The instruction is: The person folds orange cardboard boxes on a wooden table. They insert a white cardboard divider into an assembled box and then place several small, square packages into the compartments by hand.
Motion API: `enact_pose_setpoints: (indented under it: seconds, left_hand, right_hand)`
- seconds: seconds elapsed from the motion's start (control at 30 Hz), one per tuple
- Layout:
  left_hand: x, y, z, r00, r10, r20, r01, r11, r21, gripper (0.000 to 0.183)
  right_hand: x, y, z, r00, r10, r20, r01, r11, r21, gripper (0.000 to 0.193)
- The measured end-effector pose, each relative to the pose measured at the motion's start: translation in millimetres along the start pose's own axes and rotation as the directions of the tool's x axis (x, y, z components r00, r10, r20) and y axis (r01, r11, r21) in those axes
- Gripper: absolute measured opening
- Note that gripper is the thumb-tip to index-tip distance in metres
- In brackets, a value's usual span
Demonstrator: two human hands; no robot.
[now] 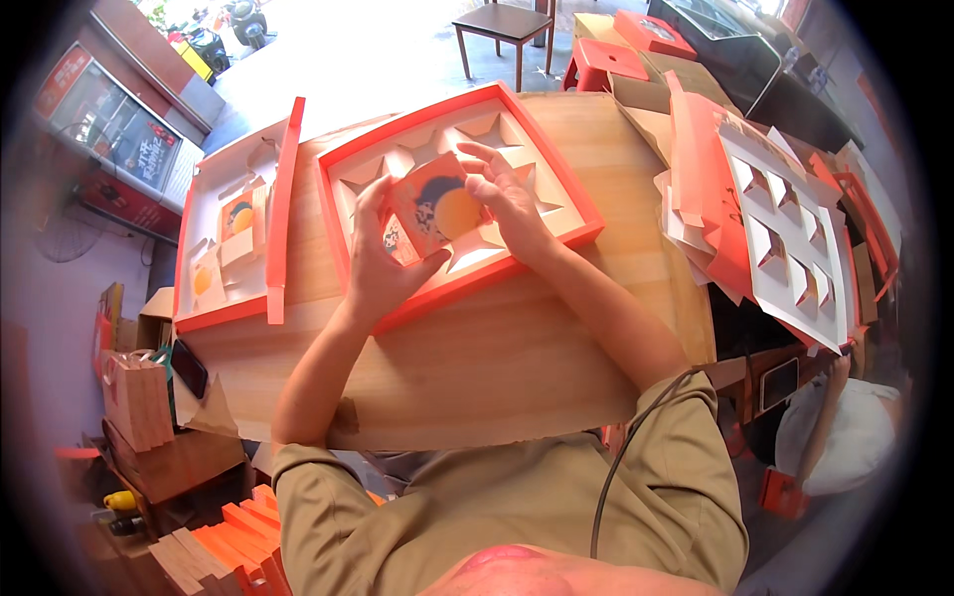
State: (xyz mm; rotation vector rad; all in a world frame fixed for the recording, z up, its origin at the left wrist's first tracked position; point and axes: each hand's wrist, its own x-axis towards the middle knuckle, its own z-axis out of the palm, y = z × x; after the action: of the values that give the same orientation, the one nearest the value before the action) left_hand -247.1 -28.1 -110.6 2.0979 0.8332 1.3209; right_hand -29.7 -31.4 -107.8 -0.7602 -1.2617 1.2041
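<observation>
Between my two hands is a small printed carton (433, 207), salmon-coloured with a yellow disc and dark blue patches. My left hand (382, 266) grips its left side, thumb along the lower edge. Fingers of my right hand (512, 204) close on its right side and upper corner. The carton is held tilted above a large orange-red gift box (586, 233). Inside that box, a white insert (467, 248) has several star-shaped openings. Part of the insert is hidden by my hands and the carton.
To the left stands another orange-red box (283, 238) with small cartons in it. A phone (189, 369) lies at the table's left edge. Stacked boxes and a white insert (780, 228) lean at the right. A person (850, 432) is at the lower right. A red stool (603, 62) stands beyond.
</observation>
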Motion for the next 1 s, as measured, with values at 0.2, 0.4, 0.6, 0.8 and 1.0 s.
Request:
enact_pose_setpoints:
  seconds: [0.2, 0.4, 0.6, 0.8, 1.0]
  left_hand:
    - [-0.2, 18.2, -2.6, 0.995, -0.082, 0.054, 0.068, 0.972, 0.224, 0.116]
    - [1.0, -1.1, -7.7, 1.0, 0.023, -0.002, -0.023, 0.998, -0.062, 0.092]
    - [1.3, -1.1, -11.5, 0.957, -0.262, 0.123, 0.288, 0.819, -0.496, 0.077]
    - [4.2, -0.9, -12.4, 0.957, -0.289, 0.0, 0.238, 0.789, -0.567, 0.068]
    - [7.6, 8.7, -9.6, 0.932, -0.352, -0.082, 0.241, 0.773, -0.587, 0.062]
  right_hand:
    - [-4.1, -7.3, 2.7, 0.998, 0.069, -0.002, -0.069, 0.998, 0.002, 0.06]
    - [6.6, 17.9, -13.4, 0.998, 0.036, -0.051, -0.039, 0.997, -0.059, 0.063]
    - [0.2, 1.7, -2.2, 1.0, 0.029, -0.008, -0.03, 0.997, -0.073, 0.077]
    - [-1.3, 3.4, -2.0, 0.999, 0.006, -0.041, -0.007, 1.0, -0.017, 0.084]
    - [-1.1, -1.7, 0.1, 0.993, 0.086, 0.087, -0.08, 0.994, -0.072, 0.072]
